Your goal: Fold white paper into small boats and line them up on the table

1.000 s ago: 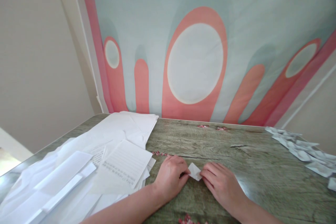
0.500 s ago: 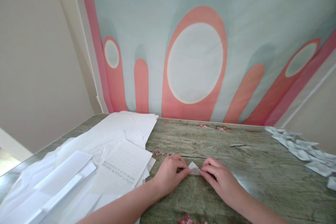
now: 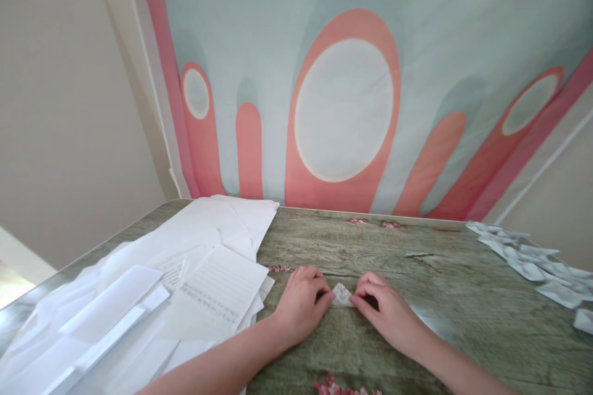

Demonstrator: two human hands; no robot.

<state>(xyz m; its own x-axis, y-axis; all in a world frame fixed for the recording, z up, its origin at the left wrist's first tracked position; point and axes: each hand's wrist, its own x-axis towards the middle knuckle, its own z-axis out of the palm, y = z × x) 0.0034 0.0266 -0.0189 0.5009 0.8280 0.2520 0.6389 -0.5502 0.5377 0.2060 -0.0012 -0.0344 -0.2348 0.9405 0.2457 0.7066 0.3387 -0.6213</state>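
Note:
A small folded piece of white paper [image 3: 342,296] with a pointed top lies between my hands, just over the wood-patterned table [image 3: 370,345]. My left hand [image 3: 306,297] pinches its left corner between thumb and fingers. At the opposite corner, my right hand [image 3: 378,300] has its thumb and fingertips closed on the paper. Faint crease lines or marks show on the paper's face. The fingers cover both of its ends.
A spread pile of white paper sheets [image 3: 185,228], some printed or lined, covers the table's left side. Several folded paper pieces [image 3: 523,259] lie in rows along the right edge. A wall hanging [image 3: 343,111] with coral shapes rises behind the table.
The paper piece now shows more crease lines and a blunter top. My left hand's knuckles have lifted slightly, and both hands keep their pinch at the corners.

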